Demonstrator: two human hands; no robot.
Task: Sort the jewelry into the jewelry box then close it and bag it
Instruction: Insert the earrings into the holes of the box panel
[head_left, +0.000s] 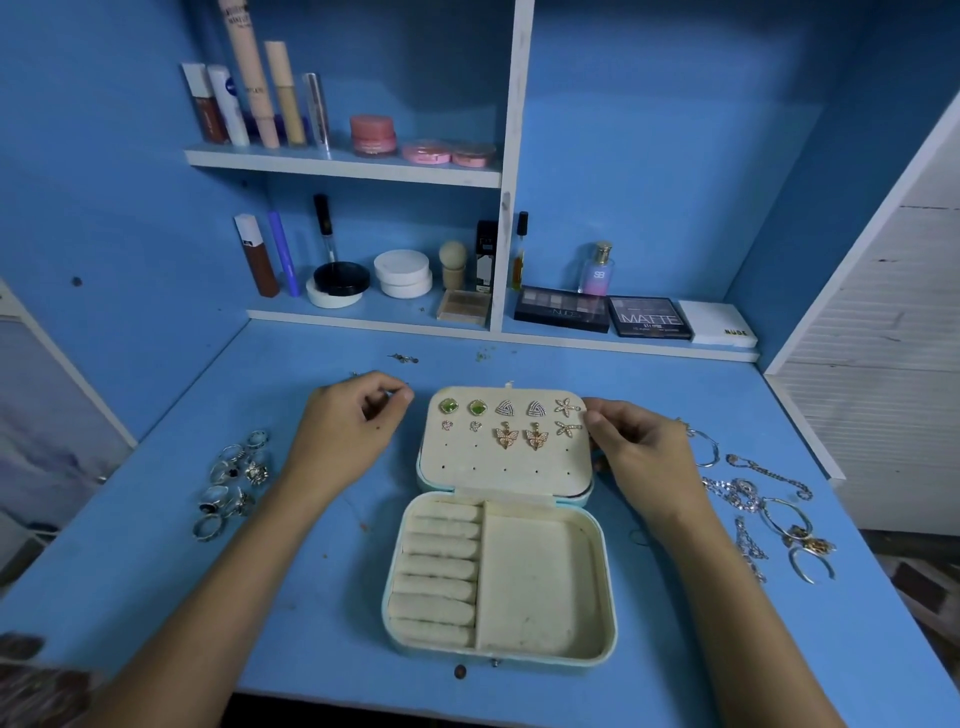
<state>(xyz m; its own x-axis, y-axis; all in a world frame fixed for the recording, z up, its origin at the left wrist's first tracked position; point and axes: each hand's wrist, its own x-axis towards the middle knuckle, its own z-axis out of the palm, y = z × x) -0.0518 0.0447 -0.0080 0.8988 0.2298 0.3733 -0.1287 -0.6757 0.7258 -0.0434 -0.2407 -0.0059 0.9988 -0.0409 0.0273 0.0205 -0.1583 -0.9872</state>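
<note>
Currently: box (498, 582) open on table (311, 597), earrings (511, 422) pinned in lid (504, 480). Your right hand (641, 457) pinches the lid's edge. Left hand (345, 423) curled, grip contents unclear; rings (231, 480) beside it.

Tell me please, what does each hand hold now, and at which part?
The right hand grips the right edge of the jewelry box lid. The left hand pinches something tiny at its fingertips; what it is cannot be told.
</note>
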